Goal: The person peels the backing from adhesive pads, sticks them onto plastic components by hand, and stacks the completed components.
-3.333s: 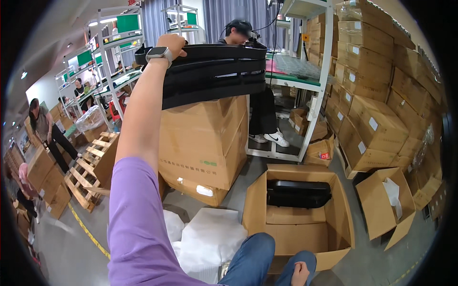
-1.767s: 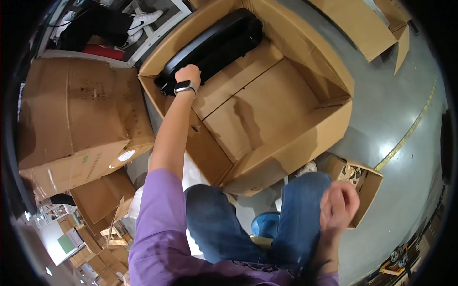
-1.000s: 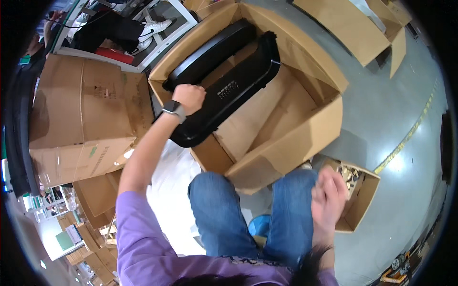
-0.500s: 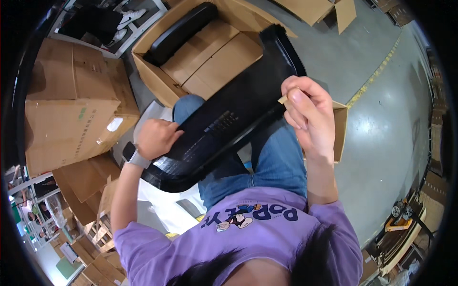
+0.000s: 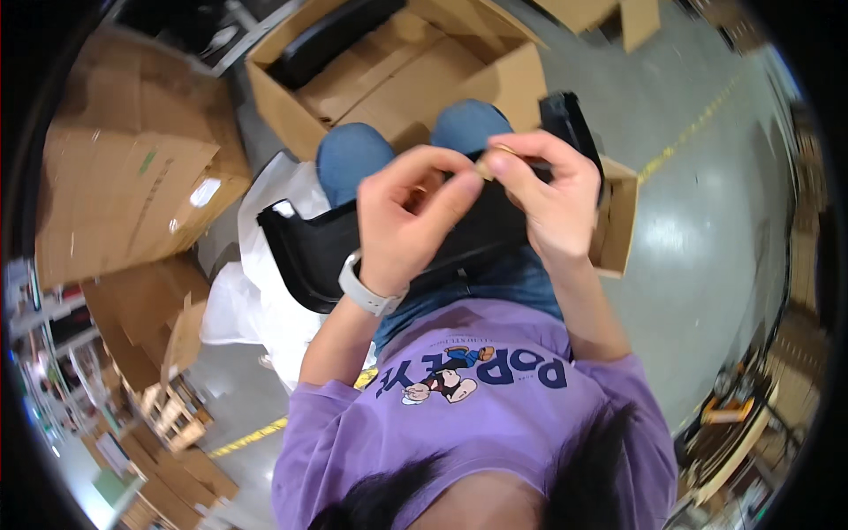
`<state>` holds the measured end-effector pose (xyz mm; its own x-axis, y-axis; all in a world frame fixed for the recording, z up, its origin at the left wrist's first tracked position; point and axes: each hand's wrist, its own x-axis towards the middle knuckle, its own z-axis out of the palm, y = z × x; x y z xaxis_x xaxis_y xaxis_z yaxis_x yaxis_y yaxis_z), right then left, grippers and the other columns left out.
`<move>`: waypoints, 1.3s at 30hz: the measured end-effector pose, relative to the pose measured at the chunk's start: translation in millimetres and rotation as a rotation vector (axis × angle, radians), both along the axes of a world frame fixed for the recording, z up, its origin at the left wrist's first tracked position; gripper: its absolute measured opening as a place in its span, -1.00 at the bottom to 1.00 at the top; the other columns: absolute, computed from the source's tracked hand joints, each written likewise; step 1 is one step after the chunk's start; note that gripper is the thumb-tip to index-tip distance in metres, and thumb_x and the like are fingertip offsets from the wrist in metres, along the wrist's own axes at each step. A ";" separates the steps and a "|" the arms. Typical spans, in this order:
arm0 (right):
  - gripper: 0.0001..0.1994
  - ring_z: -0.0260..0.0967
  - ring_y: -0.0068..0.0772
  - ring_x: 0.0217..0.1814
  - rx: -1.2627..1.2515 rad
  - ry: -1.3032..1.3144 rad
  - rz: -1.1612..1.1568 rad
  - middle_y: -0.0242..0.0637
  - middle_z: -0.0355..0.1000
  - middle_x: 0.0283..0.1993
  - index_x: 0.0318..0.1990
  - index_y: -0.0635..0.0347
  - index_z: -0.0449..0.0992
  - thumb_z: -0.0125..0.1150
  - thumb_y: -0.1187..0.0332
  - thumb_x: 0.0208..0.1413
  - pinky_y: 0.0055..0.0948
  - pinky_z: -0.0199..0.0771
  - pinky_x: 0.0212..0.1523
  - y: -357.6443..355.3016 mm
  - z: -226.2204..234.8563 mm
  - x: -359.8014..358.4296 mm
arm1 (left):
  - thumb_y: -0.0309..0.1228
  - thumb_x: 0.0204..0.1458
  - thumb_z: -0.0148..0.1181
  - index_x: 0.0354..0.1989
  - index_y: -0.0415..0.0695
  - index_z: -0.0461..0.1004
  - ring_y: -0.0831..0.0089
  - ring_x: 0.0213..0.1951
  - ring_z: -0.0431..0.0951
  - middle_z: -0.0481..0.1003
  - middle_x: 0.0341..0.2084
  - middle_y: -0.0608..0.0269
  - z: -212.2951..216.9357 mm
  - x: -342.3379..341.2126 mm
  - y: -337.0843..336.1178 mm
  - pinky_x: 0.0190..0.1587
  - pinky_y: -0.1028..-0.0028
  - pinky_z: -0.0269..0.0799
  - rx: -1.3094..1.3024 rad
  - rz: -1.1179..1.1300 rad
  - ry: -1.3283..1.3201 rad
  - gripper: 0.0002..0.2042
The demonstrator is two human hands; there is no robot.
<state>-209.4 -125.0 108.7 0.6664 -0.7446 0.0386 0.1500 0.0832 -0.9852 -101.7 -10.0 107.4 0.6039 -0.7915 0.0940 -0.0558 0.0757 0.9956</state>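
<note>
A long black plastic part [image 5: 309, 252] lies across my lap, over my blue jeans. Both hands are raised just above it. My right hand [image 5: 552, 199] pinches a small tan piece [image 5: 484, 165] between thumb and fingertips. My left hand [image 5: 406, 212], with a white watch on the wrist, meets it from the left, its thumb and fingers closed at the same small piece. The middle of the black part is hidden behind my hands.
An open cardboard box [image 5: 291, 115] ahead of my knees holds another black part [image 5: 336, 40]. A large closed carton [image 5: 132, 177] stands to the left, white plastic wrap [image 5: 256, 300] lies by my left leg, and a small open box [image 5: 618, 221] sits at my right.
The black part came down from the stack, out past the box and onto my lap. My left hand let go of its end and rose to meet my right hand at the small tan piece.
</note>
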 end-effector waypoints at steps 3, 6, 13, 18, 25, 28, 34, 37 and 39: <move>-0.89 0.38 -0.62 -0.47 -0.389 -0.106 -0.046 -0.34 0.48 -0.47 -0.37 0.28 0.58 0.35 0.51 -0.10 -0.62 0.37 -0.44 3.8 -10.1 0.5 | -0.50 0.02 0.21 -0.40 -0.24 0.49 0.79 -0.60 0.17 0.30 -0.65 0.53 -8.0 -7.8 -4.2 -0.57 0.69 -0.04 -0.016 0.130 0.012 -0.93; -0.85 0.41 -0.39 -0.52 -0.800 -0.180 -0.222 -0.28 0.40 -0.45 -0.42 0.21 0.56 0.39 0.49 -0.20 -0.55 0.41 -0.56 7.7 -29.5 0.5 | -0.51 0.06 0.13 -0.41 -0.24 0.47 0.78 -0.59 0.18 0.32 -0.65 0.50 -20.3 -5.6 -1.5 -0.56 0.71 -0.05 0.094 0.164 0.020 -0.93; -0.86 0.30 -0.54 -0.68 -1.001 -0.011 -0.249 -0.34 0.25 -0.44 -0.38 0.28 0.46 0.15 0.40 -0.09 -0.57 0.31 -0.75 17.7 -52.9 -12.9 | -0.31 0.17 -0.10 -0.37 -0.27 0.40 0.77 -0.61 0.10 0.14 -0.71 0.51 -31.4 -21.0 -4.6 -0.54 0.70 -0.04 0.109 0.220 0.262 -0.74; -0.82 0.26 -0.53 -0.70 -0.872 0.046 -0.201 -0.27 0.22 -0.44 -0.38 0.40 0.42 0.12 0.43 -0.11 -0.54 0.28 -0.77 17.8 -64.2 -20.0 | -0.30 0.17 -0.08 -0.35 -0.27 0.37 0.76 -0.55 0.24 0.30 -0.64 0.43 -30.0 -21.4 -19.2 -0.49 0.73 0.04 0.257 0.181 0.163 -0.75; -0.84 0.35 -0.39 -0.61 -0.594 0.011 -0.152 -0.24 0.26 -0.40 -0.36 0.36 0.45 0.13 0.44 -0.08 -0.44 0.41 -0.64 -0.3 -73.5 -20.9 | -0.39 0.23 -0.07 -0.27 -0.31 0.38 0.66 -0.41 0.38 0.42 -0.44 0.28 -44.2 -19.7 -34.8 -0.38 0.69 0.26 0.218 0.115 -0.087 -0.79; -0.84 0.42 -0.32 -0.50 -0.467 -0.046 -0.190 -0.25 0.33 -0.35 -0.30 0.30 0.48 0.20 0.47 -0.09 -0.43 0.46 -0.54 -5.9 -69.9 -18.3 | -0.44 0.21 -0.03 -0.23 -0.30 0.41 0.69 -0.42 0.36 0.44 -0.45 0.33 -41.6 -20.6 -41.0 -0.41 0.71 0.23 0.119 0.040 0.064 -0.84; -0.84 0.47 -0.48 -0.36 -0.366 -0.058 -0.269 -0.20 0.49 -0.31 -0.32 0.33 0.57 0.32 0.62 -0.13 -0.61 0.46 -0.41 -18.5 -48.2 -25.2 | -0.47 0.18 0.00 -0.19 -0.29 0.41 0.70 -0.40 0.35 0.43 -0.39 0.34 -38.1 -38.0 -55.6 -0.35 0.72 0.25 0.074 0.118 0.069 -0.85; -0.87 0.39 -0.61 -0.50 -0.299 -0.143 -0.250 -0.24 0.48 -0.36 -0.35 0.35 0.57 0.31 0.63 -0.13 -0.68 0.36 -0.52 -11.6 -46.5 -19.9 | -0.48 0.14 0.09 -0.27 -0.26 0.44 0.75 -0.42 0.31 0.42 -0.43 0.43 -32.3 -42.4 -48.4 -0.37 0.74 0.21 -0.009 0.151 0.118 -0.90; -0.85 0.34 -0.69 -0.48 -0.205 -0.137 -0.187 -0.27 0.48 -0.35 -0.31 0.36 0.58 0.30 0.63 -0.10 -0.72 0.32 -0.51 -4.5 -40.5 -20.6 | -0.48 0.13 0.11 -0.27 -0.27 0.44 0.75 -0.43 0.30 0.42 -0.43 0.46 -32.2 -42.1 -41.4 -0.37 0.74 0.20 -0.036 0.156 0.116 -0.90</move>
<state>-230.0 -129.5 68.3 0.4966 -0.8214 0.2805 0.2764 -0.1567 -0.9482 -143.8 -51.4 75.2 0.7274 -0.6848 0.0429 0.0457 0.1107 0.9928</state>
